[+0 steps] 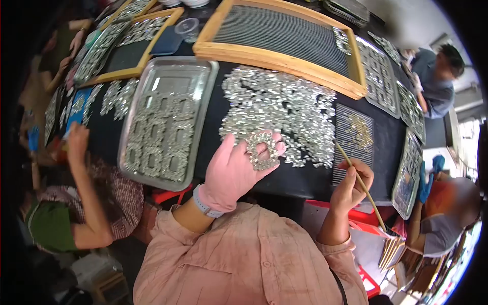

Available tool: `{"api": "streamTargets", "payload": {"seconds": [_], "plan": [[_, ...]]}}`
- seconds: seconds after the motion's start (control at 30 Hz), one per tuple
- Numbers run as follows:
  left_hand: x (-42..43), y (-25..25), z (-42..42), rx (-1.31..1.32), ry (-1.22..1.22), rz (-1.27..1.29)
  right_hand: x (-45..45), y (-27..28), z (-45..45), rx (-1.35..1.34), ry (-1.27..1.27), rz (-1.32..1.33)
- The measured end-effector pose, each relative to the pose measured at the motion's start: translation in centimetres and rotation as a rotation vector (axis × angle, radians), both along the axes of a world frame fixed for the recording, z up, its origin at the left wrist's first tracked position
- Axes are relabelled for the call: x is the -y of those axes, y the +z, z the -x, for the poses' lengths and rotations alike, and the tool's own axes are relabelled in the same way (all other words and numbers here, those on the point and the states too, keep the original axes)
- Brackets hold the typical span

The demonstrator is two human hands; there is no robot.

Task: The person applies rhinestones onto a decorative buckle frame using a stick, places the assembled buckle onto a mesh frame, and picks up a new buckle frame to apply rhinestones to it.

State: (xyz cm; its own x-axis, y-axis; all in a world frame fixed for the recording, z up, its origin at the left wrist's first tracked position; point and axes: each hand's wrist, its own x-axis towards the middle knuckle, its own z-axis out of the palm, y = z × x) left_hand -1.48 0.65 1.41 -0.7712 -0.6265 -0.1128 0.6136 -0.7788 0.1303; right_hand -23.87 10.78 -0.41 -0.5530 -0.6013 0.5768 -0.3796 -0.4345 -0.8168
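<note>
My left hand (231, 173), in a pink glove, is palm up and holds a rhinestone-studded oblong ring (254, 161) across its fingers. My bare right hand (351, 185) grips a thin wooden stick (375, 208), its upper tip over a ridged dark pad (339, 170) with small gold-toned pieces (360, 131) on it. Beyond my left hand lies a wide spread of loose, glittering stones (277, 99). To the left, a metal tray (204, 96) holds rows of similar studded rings (157, 142).
A wooden-framed ridged board (279, 56) stands behind the stones. More loaded trays (378, 76) line the right side, one (408, 178) near a person in blue gloves. At left another person's bare hand (78, 137) is by a blue board (79, 104). A clear cup (188, 28) sits behind.
</note>
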Motion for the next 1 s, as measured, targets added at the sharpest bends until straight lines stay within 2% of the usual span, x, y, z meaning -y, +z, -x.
{"api": "streamTargets", "payload": {"seconds": [0.17,0.27,0.33,0.7,0.93,1.0], "plan": [[-1.3,0.5,2.7,-0.017,-0.159,-0.054,-1.2,-0.1,3.7,-0.047,-0.172,0.056],[-1.4,1.3,5.0,0.089,-0.266,-0.014,-2.1,0.2,5.7,0.064,-0.274,0.044],[-1.2,1.5,6.4,0.170,-0.326,0.090,-3.0,-0.4,7.0,0.091,-0.230,-0.018],[-0.4,2.5,13.8,0.225,-0.472,0.113,-2.8,-0.4,11.4,0.174,-0.257,-0.153],[1.1,1.4,16.4,0.298,-0.525,0.136,0.8,2.1,13.8,0.057,-0.096,-0.274],[1.5,1.4,16.9,0.300,-0.511,0.151,2.4,3.2,13.9,0.096,-0.038,-0.310]]}}
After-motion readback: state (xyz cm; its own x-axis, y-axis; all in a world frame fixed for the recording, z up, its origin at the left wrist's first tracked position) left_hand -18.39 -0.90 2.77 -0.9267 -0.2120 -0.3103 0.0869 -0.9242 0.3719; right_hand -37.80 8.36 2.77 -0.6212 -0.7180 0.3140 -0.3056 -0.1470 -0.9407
